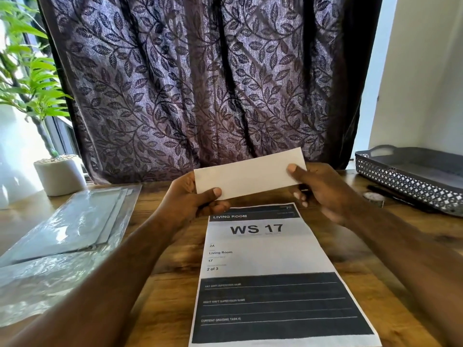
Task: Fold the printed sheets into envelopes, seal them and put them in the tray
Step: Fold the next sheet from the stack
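Note:
I hold a folded white sheet (248, 175) up above the table with both hands. My left hand (190, 201) pinches its lower left corner with the thumb on the front. My right hand (318, 189) grips its right end, thumb on the front face. Below it a printed sheet (270, 256) headed "WS 17" lies flat on the wooden table (165, 284), directly in front of me. The grey perforated tray (390, 169) stands at the right rear of the table, with nothing visible inside it.
Several clear plastic sleeves (67, 226) lie stacked on the left. A white plant pot (60, 175) stands at the left rear. A roll of tape (373, 197) and a black pen (390, 194) lie in front of the tray. A patterned curtain hangs behind.

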Action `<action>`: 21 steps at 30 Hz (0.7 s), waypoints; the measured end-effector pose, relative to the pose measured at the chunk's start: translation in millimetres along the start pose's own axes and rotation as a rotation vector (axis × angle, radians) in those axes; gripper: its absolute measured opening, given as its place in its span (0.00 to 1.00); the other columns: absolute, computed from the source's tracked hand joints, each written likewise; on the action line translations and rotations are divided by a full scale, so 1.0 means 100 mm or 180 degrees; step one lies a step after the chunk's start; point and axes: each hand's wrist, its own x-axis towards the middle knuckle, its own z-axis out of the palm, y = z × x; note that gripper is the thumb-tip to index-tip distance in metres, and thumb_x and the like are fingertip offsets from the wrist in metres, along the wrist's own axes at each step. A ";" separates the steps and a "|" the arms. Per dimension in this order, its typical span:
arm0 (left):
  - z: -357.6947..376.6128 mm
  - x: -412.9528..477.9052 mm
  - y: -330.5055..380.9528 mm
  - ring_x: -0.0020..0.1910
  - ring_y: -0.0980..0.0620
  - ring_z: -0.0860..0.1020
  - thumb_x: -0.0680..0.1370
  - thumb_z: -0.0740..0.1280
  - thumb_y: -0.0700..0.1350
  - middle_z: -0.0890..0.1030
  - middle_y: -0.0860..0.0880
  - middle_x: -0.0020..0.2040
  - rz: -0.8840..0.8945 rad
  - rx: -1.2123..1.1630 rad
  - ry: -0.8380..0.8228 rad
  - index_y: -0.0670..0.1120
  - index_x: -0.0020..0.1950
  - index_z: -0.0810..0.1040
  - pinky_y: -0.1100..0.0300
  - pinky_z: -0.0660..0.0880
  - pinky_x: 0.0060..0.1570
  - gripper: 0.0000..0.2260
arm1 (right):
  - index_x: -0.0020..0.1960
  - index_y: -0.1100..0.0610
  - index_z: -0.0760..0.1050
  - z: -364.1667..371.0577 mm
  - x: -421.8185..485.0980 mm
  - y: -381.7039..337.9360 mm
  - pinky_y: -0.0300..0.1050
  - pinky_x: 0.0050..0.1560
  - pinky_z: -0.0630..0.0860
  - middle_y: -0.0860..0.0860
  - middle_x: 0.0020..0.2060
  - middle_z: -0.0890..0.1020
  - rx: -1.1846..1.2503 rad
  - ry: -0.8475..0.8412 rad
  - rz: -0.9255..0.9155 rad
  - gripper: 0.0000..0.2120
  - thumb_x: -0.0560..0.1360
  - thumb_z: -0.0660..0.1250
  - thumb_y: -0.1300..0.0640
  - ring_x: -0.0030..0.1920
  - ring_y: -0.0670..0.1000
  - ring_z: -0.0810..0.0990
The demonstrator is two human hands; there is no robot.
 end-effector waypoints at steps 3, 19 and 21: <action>-0.03 0.00 0.01 0.45 0.45 0.86 0.71 0.74 0.38 0.85 0.39 0.56 0.0072 -0.0375 0.0242 0.38 0.65 0.77 0.62 0.83 0.39 0.22 | 0.54 0.57 0.83 0.02 0.01 0.04 0.39 0.24 0.68 0.53 0.28 0.77 0.0018 -0.0034 0.0015 0.09 0.80 0.68 0.53 0.26 0.48 0.69; 0.37 -0.05 -0.13 0.58 0.37 0.83 0.76 0.71 0.42 0.84 0.36 0.58 0.0080 -0.1336 0.0221 0.41 0.66 0.73 0.43 0.82 0.53 0.20 | 0.62 0.50 0.78 0.43 -0.03 0.16 0.48 0.39 0.83 0.57 0.48 0.88 0.0052 -0.0665 0.0013 0.19 0.74 0.73 0.45 0.33 0.54 0.84; 0.30 -0.02 -0.06 0.57 0.37 0.84 0.75 0.71 0.43 0.84 0.35 0.58 0.0089 -0.1436 0.0460 0.40 0.67 0.73 0.41 0.82 0.53 0.22 | 0.61 0.50 0.79 0.35 0.00 0.15 0.53 0.44 0.85 0.58 0.49 0.88 0.0062 -0.0581 0.0073 0.18 0.73 0.73 0.45 0.37 0.57 0.86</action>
